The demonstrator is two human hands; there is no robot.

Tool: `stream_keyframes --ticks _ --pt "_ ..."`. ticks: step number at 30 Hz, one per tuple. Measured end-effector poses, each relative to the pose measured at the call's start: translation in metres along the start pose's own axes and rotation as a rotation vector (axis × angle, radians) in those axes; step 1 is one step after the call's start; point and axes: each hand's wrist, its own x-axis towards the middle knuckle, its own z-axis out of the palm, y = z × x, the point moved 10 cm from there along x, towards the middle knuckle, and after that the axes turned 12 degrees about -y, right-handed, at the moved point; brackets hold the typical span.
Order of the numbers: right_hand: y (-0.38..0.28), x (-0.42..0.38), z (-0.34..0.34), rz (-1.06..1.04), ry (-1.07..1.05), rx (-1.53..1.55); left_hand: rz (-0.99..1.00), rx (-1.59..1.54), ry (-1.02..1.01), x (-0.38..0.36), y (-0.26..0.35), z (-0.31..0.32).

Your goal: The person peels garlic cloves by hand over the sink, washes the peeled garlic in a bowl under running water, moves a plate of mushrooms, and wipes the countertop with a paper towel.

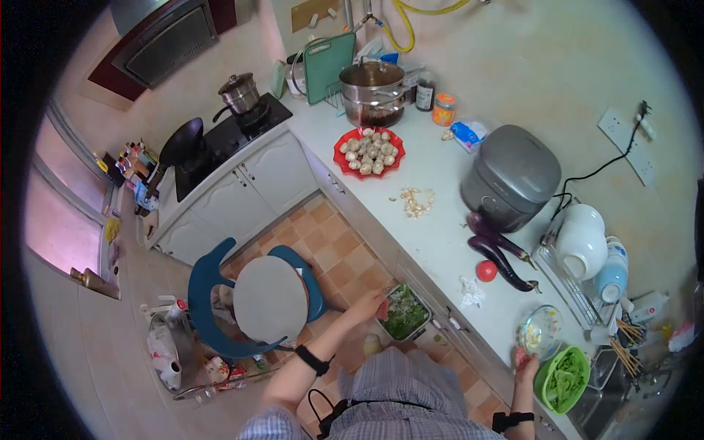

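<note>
My left hand (372, 305) is low beside the counter front, at the left rim of a rectangular bin (423, 329) holding green leaves and pale scraps. Its fingers look curled together; what they hold, if anything, is hidden. On the countertop at the right, my right hand (525, 364) grips the near rim of a clear glass bowl (540, 328) with a few pale pieces inside. Just right of that hand stands a green basket (543, 384) of leafy greens (567, 378).
Along the white counter (411, 242) lie garlic cloves (416, 202), a red plate of mushrooms (369, 152), a grey rice cooker (511, 176), eggplants (501, 258), a tomato (486, 270) and crumpled tissue (471, 292). A blue chair (207, 293) with a round pale top (270, 297) stands at left.
</note>
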Motion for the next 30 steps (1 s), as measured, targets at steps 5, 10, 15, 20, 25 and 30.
stream_keyframes --ticks 5,10,15,20,25,30 --pt "0.005 -0.057 0.033 -0.083 0.184 -0.004 0.045 0.114 0.145 0.036 -0.012 -0.05" --pt "0.032 -0.066 0.119 -0.162 -0.18 -0.781 -0.016 -0.004 0.338 0.039 0.005 -0.084" --pt "0.009 -0.072 0.265 -0.69 -0.305 -1.514 0.008 -0.048 0.475 0.071 0.029 -0.168" --pt "0.02 -0.041 0.284 -0.619 -0.309 -1.515 0.0 -0.04 0.603 0.106 0.07 -0.24" --pt "0.05 -0.009 0.268 -0.378 -0.299 -1.484 -0.026 -0.381 0.68 0.158 0.048 -0.308" --pt "0.042 -0.009 0.285 -0.449 -0.147 -1.722 0.147 -0.738 0.629 0.212 0.024 -0.357"
